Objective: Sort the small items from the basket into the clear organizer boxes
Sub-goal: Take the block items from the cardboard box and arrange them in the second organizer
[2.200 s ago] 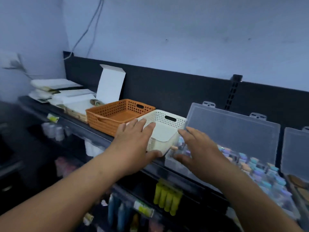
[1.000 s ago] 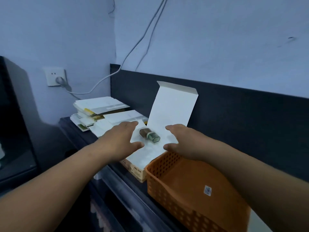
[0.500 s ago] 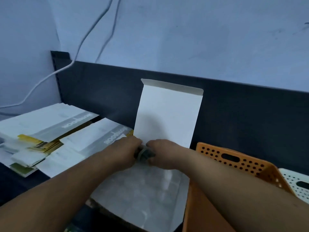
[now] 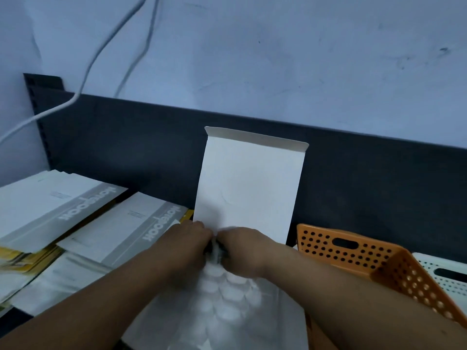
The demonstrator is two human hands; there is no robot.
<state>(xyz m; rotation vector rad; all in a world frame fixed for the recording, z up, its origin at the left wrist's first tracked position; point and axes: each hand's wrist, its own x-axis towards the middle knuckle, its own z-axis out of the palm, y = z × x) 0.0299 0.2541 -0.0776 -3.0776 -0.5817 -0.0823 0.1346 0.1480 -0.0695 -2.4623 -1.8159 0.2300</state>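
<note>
My left hand [image 4: 183, 245] and my right hand [image 4: 246, 251] meet over an open white box [image 4: 227, 317], at the foot of its raised lid [image 4: 249, 188]. Both close on a small dark item [image 4: 214, 250] pinched between the fingertips; most of it is hidden. The box holds rows of round white shapes under a translucent sheet. The orange perforated basket [image 4: 358, 251] stands right of the box, and the white perforated basket [image 4: 444, 276] shows at the far right edge. The clear organizer boxes are out of view.
Stacks of flat white and grey packets [image 4: 58, 210] with yellow ones beneath lie on the shelf to the left. A dark back panel [image 4: 126, 147] runs behind everything. A white cable [image 4: 83, 79] hangs down the wall at the upper left.
My view turned left from the organizer boxes to the white box. Both hands moved onto the small item on the box and now press closer together over it.
</note>
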